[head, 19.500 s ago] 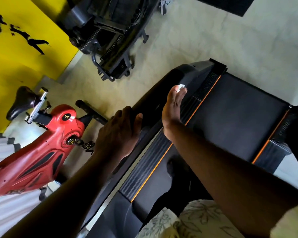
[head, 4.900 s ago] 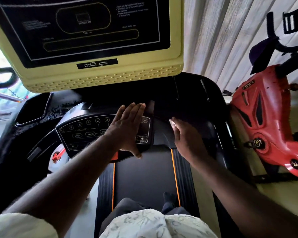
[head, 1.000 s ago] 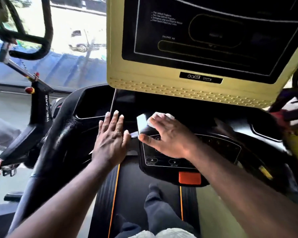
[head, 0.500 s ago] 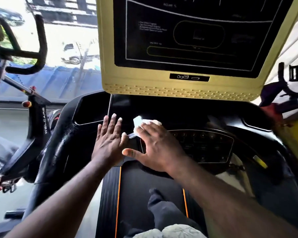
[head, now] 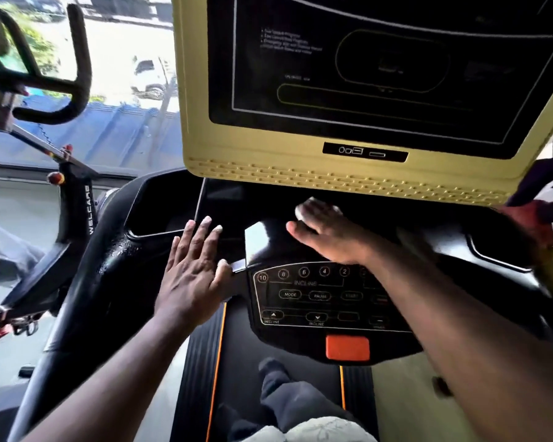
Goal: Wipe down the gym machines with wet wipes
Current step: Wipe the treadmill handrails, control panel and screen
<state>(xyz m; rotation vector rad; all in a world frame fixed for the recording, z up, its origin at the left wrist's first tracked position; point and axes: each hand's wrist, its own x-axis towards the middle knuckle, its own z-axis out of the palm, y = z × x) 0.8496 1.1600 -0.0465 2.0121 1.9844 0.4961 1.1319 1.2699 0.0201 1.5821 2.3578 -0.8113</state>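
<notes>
I stand on a black treadmill and face its control console (head: 320, 301), which has numbered buttons and an orange stop key. My right hand (head: 328, 232) lies over the console's top edge and presses a white wet wipe (head: 302, 210) onto the black tray below the yellow screen housing (head: 348, 173). Only a small edge of the wipe shows past the fingers. To the left of the console, my left hand (head: 193, 266) rests flat on the black frame with fingers straight and slightly spread, and it holds nothing.
A cup recess (head: 163, 207) sits left of the tray, another recess (head: 498, 250) at the right. A black exercise bike (head: 77, 205) stands at the left by a window. Something red (head: 530, 218) shows at the right edge. The running belt (head: 246, 362) lies below.
My right hand has slid the wipe to the right and farther back, from the console's left corner onto the tray. The left hand has stayed in place. The view shifted slightly.
</notes>
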